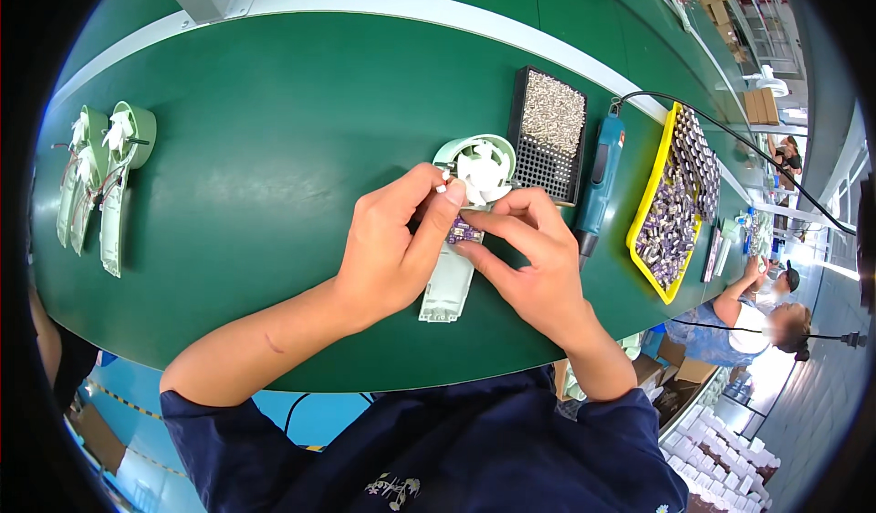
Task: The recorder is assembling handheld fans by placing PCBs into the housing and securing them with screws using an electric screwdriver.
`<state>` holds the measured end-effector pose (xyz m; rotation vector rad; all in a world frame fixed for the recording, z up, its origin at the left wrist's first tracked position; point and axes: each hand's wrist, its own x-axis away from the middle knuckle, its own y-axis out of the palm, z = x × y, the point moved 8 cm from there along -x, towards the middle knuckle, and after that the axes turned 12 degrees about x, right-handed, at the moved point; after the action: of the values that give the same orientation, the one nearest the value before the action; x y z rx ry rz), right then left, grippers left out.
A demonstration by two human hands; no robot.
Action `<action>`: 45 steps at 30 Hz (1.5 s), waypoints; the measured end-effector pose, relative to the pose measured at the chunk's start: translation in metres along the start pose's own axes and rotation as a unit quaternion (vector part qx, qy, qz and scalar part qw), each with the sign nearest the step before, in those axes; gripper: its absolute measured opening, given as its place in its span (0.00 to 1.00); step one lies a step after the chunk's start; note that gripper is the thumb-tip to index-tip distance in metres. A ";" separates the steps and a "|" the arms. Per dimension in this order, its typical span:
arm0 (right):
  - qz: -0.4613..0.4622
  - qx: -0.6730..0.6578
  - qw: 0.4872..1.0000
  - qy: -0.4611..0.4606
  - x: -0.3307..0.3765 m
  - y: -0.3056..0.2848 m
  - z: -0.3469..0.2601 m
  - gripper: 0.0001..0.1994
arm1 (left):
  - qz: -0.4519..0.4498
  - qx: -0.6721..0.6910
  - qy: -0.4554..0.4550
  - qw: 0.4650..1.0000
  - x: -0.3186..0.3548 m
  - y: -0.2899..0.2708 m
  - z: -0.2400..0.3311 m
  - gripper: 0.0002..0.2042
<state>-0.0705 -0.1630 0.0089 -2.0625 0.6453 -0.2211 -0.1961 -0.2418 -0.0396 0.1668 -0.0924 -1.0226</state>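
A light green handheld-fan shell lies on the table in front of me, its round head away from me and white fan blades inside the ring. My left hand is closed at the shell's left side, with thumb and forefinger pinching a small white piece that looks like a plug. From the right, my right hand grips a small purple circuit board by its edge, over the middle of the shell. Fingers partly hide the board and the shell's neck.
Several similar fan shells with loose wires stand at the far left. To the right are a black tray of small metal parts, a teal electric screwdriver with a black cable, and a yellow tray of purple boards. Another person works farther right.
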 end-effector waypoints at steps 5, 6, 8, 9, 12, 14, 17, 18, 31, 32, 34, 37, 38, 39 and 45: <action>0.017 0.028 0.999 -0.029 0.004 -0.003 -0.002 0.15 | -0.039 -0.062 0.030 0.997 -0.001 0.005 0.010 0.07; 0.018 0.021 0.999 -0.033 0.006 0.000 0.002 0.15 | -0.044 -0.066 0.082 0.993 0.000 0.008 0.011 0.05; 0.010 -0.010 1.000 0.000 0.010 0.001 0.010 0.15 | -0.110 -0.095 0.076 0.986 0.000 0.015 0.013 0.03; 0.009 -0.022 1.000 0.000 0.010 0.000 0.011 0.14 | -0.125 -0.102 0.087 0.983 0.002 0.017 0.018 0.03; 0.013 -0.025 1.000 -0.009 0.012 0.000 0.010 0.14 | -0.135 -0.139 0.105 0.975 0.006 0.019 0.028 0.06; 0.018 -0.035 0.999 0.002 0.013 -0.002 0.012 0.15 | -0.100 -0.156 0.099 0.978 0.009 0.018 0.028 0.08; -0.009 -0.080 0.997 0.003 0.013 0.001 0.019 0.13 | -0.080 -0.164 0.102 0.978 0.012 0.019 0.024 0.07; -0.007 -0.081 0.997 0.008 0.012 0.001 0.020 0.13 | -0.060 -0.159 0.096 0.981 0.014 0.015 0.023 0.06; 0.186 0.193 0.915 0.300 0.029 -0.102 0.138 0.26 | -0.056 -0.136 0.067 0.987 0.007 0.012 0.016 0.06; 0.132 0.205 0.913 0.328 0.024 -0.093 0.146 0.28 | -0.055 -0.132 0.062 0.988 0.008 0.012 0.013 0.06; 0.076 0.218 0.906 0.354 0.019 -0.085 0.154 0.30 | -0.053 -0.129 0.069 0.988 0.010 0.011 0.012 0.06; 0.049 0.120 0.930 0.343 0.017 -0.073 0.159 0.34 | -0.054 -0.111 0.077 0.989 0.012 0.011 0.012 0.06; 0.062 0.167 0.932 0.315 0.017 -0.071 0.153 0.34 | -0.052 -0.109 0.077 0.990 0.013 0.011 0.013 0.06; 0.075 0.214 0.931 0.287 0.015 -0.072 0.145 0.34 | -0.052 -0.109 0.065 0.991 0.013 0.010 0.014 0.06; 0.103 -0.052 0.947 0.300 0.030 -0.067 0.177 0.28 | -0.050 -0.106 0.044 0.992 0.013 0.007 0.009 0.06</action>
<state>0.0484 -0.0200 -0.0351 -2.0046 1.2551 -0.7222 -0.1845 -0.2500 -0.0295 0.0223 0.1067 -1.1163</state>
